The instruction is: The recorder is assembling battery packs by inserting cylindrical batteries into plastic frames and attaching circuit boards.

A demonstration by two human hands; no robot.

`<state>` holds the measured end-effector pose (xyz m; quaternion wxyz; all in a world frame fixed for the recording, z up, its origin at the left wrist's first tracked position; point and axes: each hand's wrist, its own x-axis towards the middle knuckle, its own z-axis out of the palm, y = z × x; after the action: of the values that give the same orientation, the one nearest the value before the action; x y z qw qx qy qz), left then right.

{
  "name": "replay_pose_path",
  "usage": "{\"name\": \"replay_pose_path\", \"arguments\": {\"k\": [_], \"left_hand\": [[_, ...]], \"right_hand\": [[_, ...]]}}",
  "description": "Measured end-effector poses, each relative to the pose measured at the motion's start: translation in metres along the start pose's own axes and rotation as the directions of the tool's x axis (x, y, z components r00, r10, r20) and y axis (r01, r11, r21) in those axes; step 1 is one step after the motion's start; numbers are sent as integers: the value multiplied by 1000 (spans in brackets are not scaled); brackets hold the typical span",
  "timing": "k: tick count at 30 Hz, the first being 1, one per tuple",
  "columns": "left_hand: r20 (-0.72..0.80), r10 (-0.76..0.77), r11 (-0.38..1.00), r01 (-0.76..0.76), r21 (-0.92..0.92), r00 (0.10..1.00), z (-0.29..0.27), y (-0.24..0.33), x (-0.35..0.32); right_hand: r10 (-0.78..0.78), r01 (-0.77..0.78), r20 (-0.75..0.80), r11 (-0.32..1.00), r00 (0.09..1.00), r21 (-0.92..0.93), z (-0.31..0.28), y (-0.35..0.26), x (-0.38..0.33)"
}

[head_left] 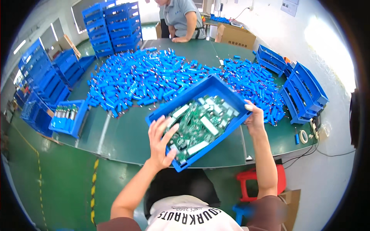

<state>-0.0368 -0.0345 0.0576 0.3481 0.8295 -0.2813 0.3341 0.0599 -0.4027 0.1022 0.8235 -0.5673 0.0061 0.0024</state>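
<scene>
A blue plastic bin is held tilted above the near part of the green table. Loose green circuit boards, some with white strips on them, lie inside it. My left hand grips the bin's left end, its fingers spread over the rim and reaching among the boards. At the opposite corner, my right hand clasps the bin's wall with the thumb on top. Behind the bin spreads a large heap of blue cylindrical battery cells with thin wires, and a second heap lies on the right.
Stacked blue bins stand at the far left, more stacks at the right edge. A bin of upright cells sits left. Across the table a person leans on it. A red stool and a tape roll are right.
</scene>
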Motion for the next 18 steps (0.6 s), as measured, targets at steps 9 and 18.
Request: {"name": "replay_pose_path", "arguments": {"k": [9, 18], "left_hand": [[118, -131, 986, 117, 119, 984, 0, -24, -48], [242, 22, 974, -75, 212, 970, 18, -35, -18]], "right_hand": [[46, -7, 193, 981, 980, -196, 61, 22, 51], [140, 525, 524, 28, 840, -850, 171, -85, 92]]}}
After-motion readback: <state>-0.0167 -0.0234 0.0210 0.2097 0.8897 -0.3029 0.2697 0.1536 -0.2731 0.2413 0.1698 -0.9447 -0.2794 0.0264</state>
